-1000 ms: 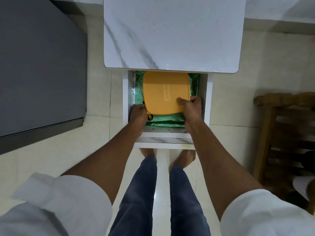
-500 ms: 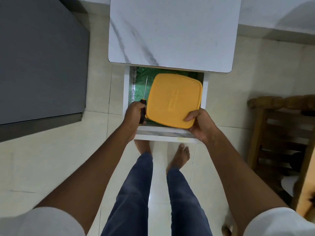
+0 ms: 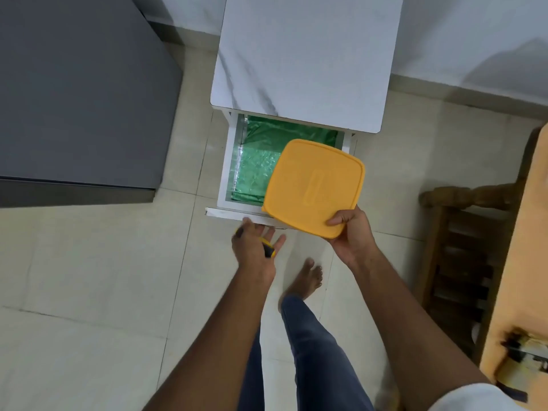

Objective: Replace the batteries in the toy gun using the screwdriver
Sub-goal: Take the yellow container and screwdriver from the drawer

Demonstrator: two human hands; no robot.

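Yellow-and-black screwdriver (image 3: 268, 248) sits in the left hand (image 3: 254, 253), fingers half spread, by the drawer's front edge (image 3: 225, 213); light, stiff, best gripped round the handle. Right hand (image 3: 351, 237) pinches the orange box (image 3: 314, 186) corner.

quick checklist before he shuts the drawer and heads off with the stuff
1. Screwdriver out of the drawer: ok, the left hand holds it by its black and yellow handle.
2. Yellow box out: ok, the right hand holds it by a corner above the drawer.
3. Grip on the screwdriver firm: cannot tell, the fingers look spread, touching the drawer front.
4. Drawer shut: not ok, open, green lining showing.
5. Batteries and toy gun at hand: cannot tell, neither in view.
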